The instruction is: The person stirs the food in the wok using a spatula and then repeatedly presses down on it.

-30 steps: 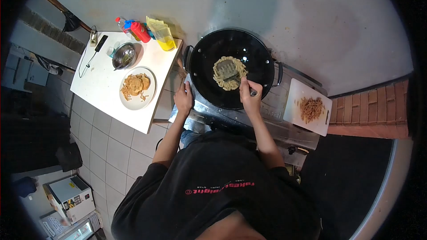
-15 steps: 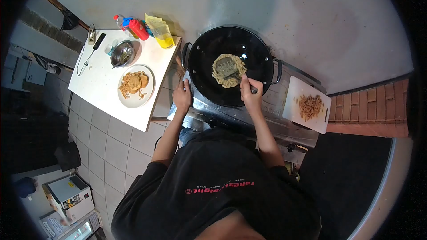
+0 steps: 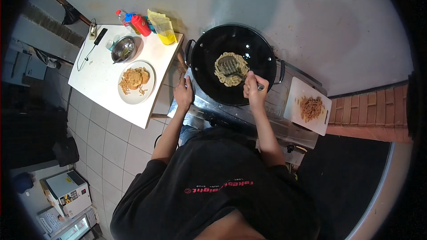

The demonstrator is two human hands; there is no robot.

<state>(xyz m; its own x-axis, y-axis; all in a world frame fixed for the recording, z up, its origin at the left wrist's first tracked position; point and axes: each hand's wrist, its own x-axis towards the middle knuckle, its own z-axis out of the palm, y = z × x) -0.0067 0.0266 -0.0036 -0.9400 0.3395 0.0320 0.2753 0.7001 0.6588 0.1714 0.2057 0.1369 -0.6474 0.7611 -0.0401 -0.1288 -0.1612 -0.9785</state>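
Observation:
A black two-handled wok [image 3: 207, 82] stands on the metal stove, with a round patch of pale, short strip-like pieces of food [image 3: 223, 79] at its bottom. My right hand [image 3: 255, 90] grips the handle of a spatula [image 3: 228, 64], whose broad head lies on the food. Just left of the wok, my left hand [image 3: 183, 93] rests on the corner of the stove [image 3: 207, 104] with its fingers stretched out, holding nothing.
To the left, a white table [image 3: 100, 91] bears a plate of browned food [image 3: 136, 82], a metal bowl [image 3: 123, 49], a red bottle [image 3: 142, 26] and a yellow pouch [image 3: 163, 29]. On the right, a white cutting board [image 3: 294, 102] carries brown strips [image 3: 311, 108].
My right hand has shifted slightly right and down, and its grip on the spatula has turned. The spatula head still lies over the food. My left hand has stayed on the stove corner.

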